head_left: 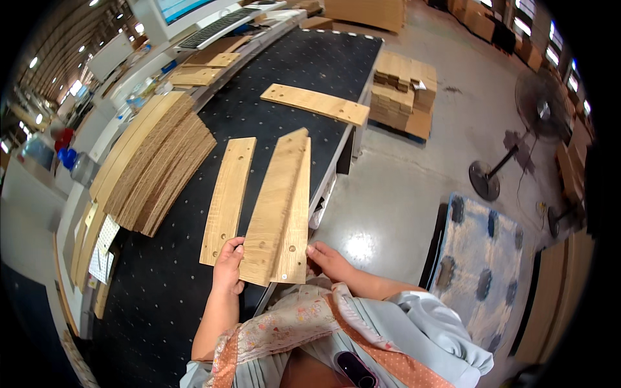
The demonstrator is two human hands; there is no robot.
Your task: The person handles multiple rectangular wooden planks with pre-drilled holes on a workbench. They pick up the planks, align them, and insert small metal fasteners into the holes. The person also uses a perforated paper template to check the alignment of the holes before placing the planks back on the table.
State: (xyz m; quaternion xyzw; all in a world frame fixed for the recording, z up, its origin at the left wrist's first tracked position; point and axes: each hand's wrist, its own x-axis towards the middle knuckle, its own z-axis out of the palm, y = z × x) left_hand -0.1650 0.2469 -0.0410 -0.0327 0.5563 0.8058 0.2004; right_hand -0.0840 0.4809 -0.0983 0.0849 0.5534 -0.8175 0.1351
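My left hand (228, 266) is closed on the lower left edge of a light wood-grain board (268, 207), thumb on top. This board overlaps a second wooden board (297, 226) with drilled holes near its near end. My right hand (326, 260) grips that second board at its lower right edge; its fingers are partly hidden. Both boards are held over the near edge of the black table, close to my body. To their left lies another wooden board (228, 200) with holes, near my left hand. A further drilled board (315, 103) lies crosswise farther off.
A tall row of stacked boards (155, 161) stands along the left of the black dotted table (259, 58). A keyboard (218, 28) sits beyond. On the floor to the right are a pallet of boards (404, 90), a blue pallet (482, 265) and a standing fan (542, 110).
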